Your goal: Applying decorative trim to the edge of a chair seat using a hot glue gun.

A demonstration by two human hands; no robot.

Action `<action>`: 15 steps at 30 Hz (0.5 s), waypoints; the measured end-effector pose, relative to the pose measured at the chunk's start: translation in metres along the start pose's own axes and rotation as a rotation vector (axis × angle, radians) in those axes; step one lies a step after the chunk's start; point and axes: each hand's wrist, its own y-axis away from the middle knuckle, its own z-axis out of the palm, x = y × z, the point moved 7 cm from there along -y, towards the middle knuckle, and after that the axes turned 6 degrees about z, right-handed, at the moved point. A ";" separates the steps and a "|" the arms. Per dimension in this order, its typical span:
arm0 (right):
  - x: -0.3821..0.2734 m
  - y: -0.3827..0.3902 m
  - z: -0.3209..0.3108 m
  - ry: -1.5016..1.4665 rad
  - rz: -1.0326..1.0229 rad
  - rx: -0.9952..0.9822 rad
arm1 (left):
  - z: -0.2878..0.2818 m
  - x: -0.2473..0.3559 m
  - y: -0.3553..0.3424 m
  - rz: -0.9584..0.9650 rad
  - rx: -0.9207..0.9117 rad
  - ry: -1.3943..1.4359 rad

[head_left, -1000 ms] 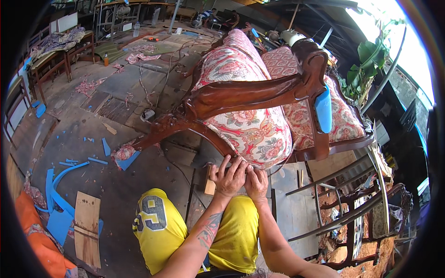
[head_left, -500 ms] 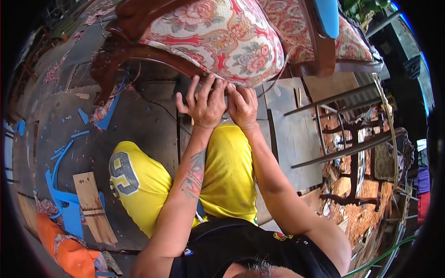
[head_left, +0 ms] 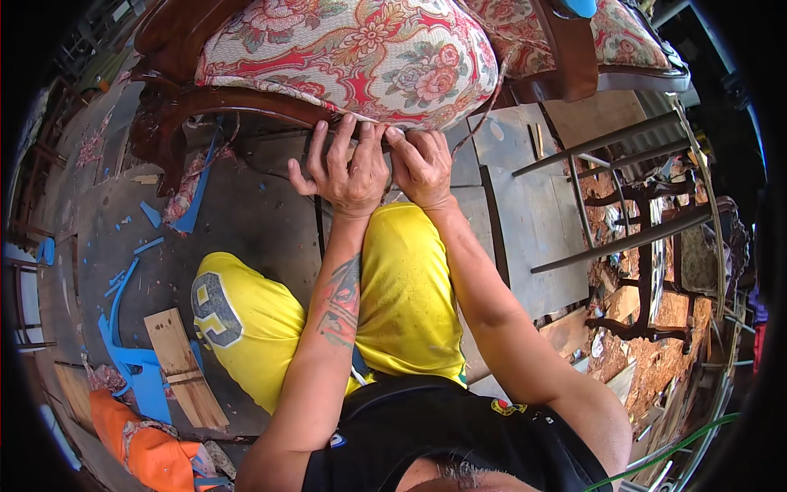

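Wooden rail (head_left: 238, 99) ahead, room leftward

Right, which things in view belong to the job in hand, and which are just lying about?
In the job:
plump red-and-cream floral fabric upholstery
carved dark-brown wooden rail along it
left hand and right hand, both at the upholstery's edge

Apparently lying about:
flat irregular blue scraps
long pale wooden board
crumpled orange bundle
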 end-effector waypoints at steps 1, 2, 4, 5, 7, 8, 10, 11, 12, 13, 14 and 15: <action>0.001 -0.001 0.001 0.000 -0.001 -0.002 | 0.001 0.000 -0.001 0.002 0.000 0.001; 0.001 -0.001 0.001 0.000 0.000 -0.001 | 0.001 0.001 -0.003 0.006 -0.006 -0.015; 0.003 -0.001 0.001 0.003 -0.001 0.000 | 0.002 0.001 -0.004 0.010 -0.012 -0.031; 0.003 -0.001 0.002 0.003 0.000 0.000 | 0.002 0.001 -0.004 0.007 -0.013 -0.032; 0.004 0.000 0.003 0.004 -0.005 0.001 | 0.003 0.001 -0.004 0.004 -0.016 -0.032; 0.005 0.000 0.004 0.005 -0.004 0.001 | 0.003 0.001 -0.004 0.000 -0.018 -0.032; 0.006 0.000 0.004 -0.002 -0.004 0.017 | 0.003 0.001 -0.004 -0.004 -0.021 -0.032; 0.006 0.001 0.004 -0.001 -0.004 0.017 | 0.003 0.001 -0.005 -0.009 -0.026 -0.032; 0.007 0.001 0.004 0.000 -0.001 0.014 | 0.004 0.001 -0.005 -0.014 -0.031 -0.033; 0.007 0.001 0.004 0.000 0.001 0.011 | 0.003 0.001 -0.005 -0.014 -0.031 -0.033; 0.006 0.001 0.004 0.000 0.000 0.011 | 0.003 0.001 -0.005 -0.015 -0.033 -0.032; 0.006 0.001 0.004 0.001 -0.001 0.016 | 0.003 0.001 -0.005 -0.016 -0.034 -0.032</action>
